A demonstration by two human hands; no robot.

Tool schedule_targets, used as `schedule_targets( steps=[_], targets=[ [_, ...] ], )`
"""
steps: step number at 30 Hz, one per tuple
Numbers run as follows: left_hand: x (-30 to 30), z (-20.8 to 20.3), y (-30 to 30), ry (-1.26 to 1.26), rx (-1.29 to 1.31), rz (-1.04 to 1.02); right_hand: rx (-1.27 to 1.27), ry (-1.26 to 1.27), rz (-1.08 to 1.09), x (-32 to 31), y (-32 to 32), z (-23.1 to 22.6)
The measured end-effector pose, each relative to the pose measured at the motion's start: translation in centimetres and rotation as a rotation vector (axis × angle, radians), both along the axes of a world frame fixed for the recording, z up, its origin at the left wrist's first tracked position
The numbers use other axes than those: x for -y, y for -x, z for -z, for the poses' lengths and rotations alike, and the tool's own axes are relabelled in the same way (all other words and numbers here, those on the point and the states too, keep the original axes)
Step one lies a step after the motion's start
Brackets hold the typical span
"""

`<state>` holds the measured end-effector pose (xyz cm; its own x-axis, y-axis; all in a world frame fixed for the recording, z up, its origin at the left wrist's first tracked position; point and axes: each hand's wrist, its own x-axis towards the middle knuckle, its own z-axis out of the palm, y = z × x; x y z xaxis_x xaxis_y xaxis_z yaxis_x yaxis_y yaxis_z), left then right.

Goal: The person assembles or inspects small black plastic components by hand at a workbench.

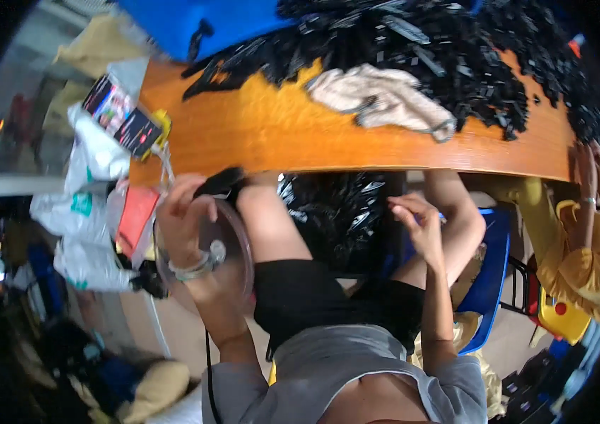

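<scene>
My left hand (185,215), with a band on its wrist, is raised at the table's near left edge over a round, see-through tub (243,247). Its curled fingers and thumb are closed around a dark, floppy black piece (221,183). Over my right thigh, below the table edge, my right hand (420,225) has thumb and fingers pinched together. Whatever is between those fingertips is too small to make out. A big heap of shiny black pieces (455,53) covers the far side of the wooden table (243,145). On its near edge lies a whitish knitted glove (385,99).
A lit phone (120,116) rests at the table's left end by a yellow item (161,131). Pale plastic bags (77,219) hang or lie farther left. Black plastic sheeting (342,219) sits under the table. Another person's arm (586,205) reaches the table at right, beside a blue chair (491,283).
</scene>
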<state>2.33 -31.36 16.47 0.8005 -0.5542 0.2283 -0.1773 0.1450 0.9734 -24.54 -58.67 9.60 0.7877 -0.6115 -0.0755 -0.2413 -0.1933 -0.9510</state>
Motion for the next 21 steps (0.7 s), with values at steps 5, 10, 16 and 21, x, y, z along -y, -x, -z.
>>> schedule_targets(
  steps=[5,10,16,21],
  targets=[
    [-19.3,12.1,0.6,-0.444,-0.438,-0.123,-0.082,-0.081,-0.065,-0.8,-0.5,2.0],
    [-24.2,16.6,2.8,-1.052,-0.288,-0.317,-0.091,-0.006,-0.158,-1.1,-0.4,2.9],
    [-13.2,11.9,2.3,-0.170,-0.487,-0.195,0.010,0.011,0.020,0.1,1.0,1.2],
    [-3.2,5.7,2.4,-0.112,-0.400,0.019,0.109,0.301,0.370,4.8,1.1,-2.5]
  ],
)
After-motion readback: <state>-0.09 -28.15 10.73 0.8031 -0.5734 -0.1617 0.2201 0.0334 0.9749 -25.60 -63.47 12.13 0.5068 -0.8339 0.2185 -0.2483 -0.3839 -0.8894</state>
